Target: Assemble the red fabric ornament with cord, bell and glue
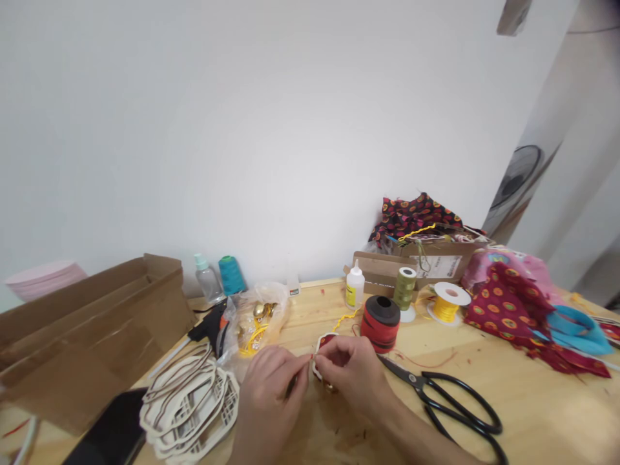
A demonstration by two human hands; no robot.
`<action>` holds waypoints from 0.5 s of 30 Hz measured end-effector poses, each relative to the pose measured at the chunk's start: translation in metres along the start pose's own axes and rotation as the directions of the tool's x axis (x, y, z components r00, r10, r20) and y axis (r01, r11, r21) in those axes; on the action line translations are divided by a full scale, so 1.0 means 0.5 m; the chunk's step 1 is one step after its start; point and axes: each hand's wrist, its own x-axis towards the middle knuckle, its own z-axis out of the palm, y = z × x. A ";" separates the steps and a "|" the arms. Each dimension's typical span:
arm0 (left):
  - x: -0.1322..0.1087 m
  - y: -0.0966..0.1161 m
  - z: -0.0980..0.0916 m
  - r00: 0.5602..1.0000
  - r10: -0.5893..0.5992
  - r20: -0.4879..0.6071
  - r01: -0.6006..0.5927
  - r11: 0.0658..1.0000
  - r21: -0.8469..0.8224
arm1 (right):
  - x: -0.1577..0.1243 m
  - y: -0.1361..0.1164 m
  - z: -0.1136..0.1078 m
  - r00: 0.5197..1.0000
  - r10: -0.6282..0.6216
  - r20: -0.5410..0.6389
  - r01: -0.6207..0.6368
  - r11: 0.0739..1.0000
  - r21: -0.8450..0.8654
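My left hand (277,391) and my right hand (351,371) meet low in the middle, fingertips pinched close together. Between them shows a short bit of red thread (311,357); most of it is hidden by the fingers. Partly under my right hand lies a small cream-rimmed ornament (321,340) with dark red cloth inside. A twisted yellow cord (346,319) runs from its top, and a gold bell (330,387) peeks out below my right fingers. Just beyond my right hand stands a spool of red thread (380,328). Black-handled scissors (419,382) lie to its right.
Cream cut-out frames (194,407) are stacked left, near a glue gun (208,326) and a bag of gold bells (264,316). A cardboard box (97,336) stands far left. Behind are a glue bottle (355,287) and a yellow cord spool (448,303); patterned cloth (506,316) lies right.
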 end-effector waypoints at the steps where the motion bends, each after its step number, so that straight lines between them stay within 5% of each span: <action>1: 0.001 0.000 0.000 1.000 0.004 0.002 -0.004 1.000 -0.003 | 0.000 0.000 -0.002 1.000 -0.024 -0.010 0.024 0.998 -0.055; 8: -0.001 0.002 -0.001 0.999 0.037 -0.015 -0.037 0.999 0.002 | -0.001 -0.012 -0.012 0.975 -0.217 -0.045 0.186 0.912 -0.367; 15: 0.000 0.005 -0.009 0.995 0.096 -0.016 -0.095 0.993 0.064 | -0.003 -0.006 -0.009 0.990 -0.138 -0.028 0.124 0.945 -0.302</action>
